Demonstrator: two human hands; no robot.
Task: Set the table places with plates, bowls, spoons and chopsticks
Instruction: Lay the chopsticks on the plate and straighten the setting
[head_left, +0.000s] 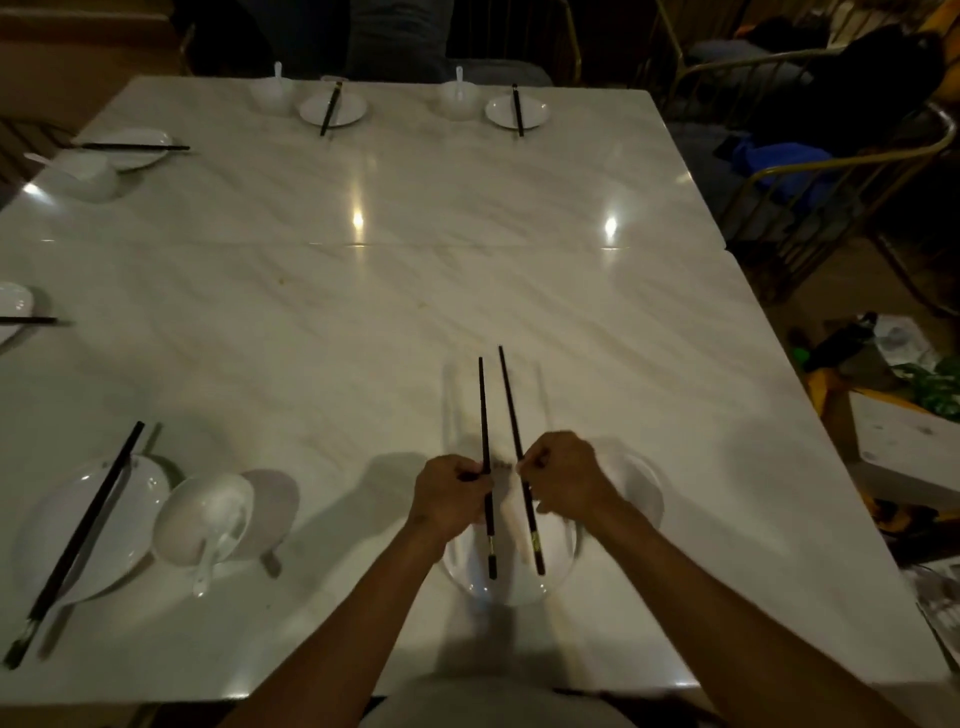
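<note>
Now both hands pinch 1 slim black chopstick each, left hand (451, 493), right hand (566, 480); pair the left chopstick (486, 457) and right chopstick (517, 447), lay pointing 12 o'clock across the round white plate (511, 587).

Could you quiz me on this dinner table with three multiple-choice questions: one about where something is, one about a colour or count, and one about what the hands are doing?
1. Where does the plate nearest the person lie?
A. Under the two hands
B. At the far edge
C. On a chair

2. What colour are the bowls, such as the near bowl?
A. Blue
B. White
C. Black

3. How are the chopsticks held?
A. Both in one hand
B. Lying untouched
C. One in each hand

Answers:
1 A: the plate's rim shows just below the left hand and right hand.
2 B: the near bowl and the far ones all look white.
3 C: the left hand grips the left chopstick, the right hand the right chopstick, the two sticks apart.
</note>
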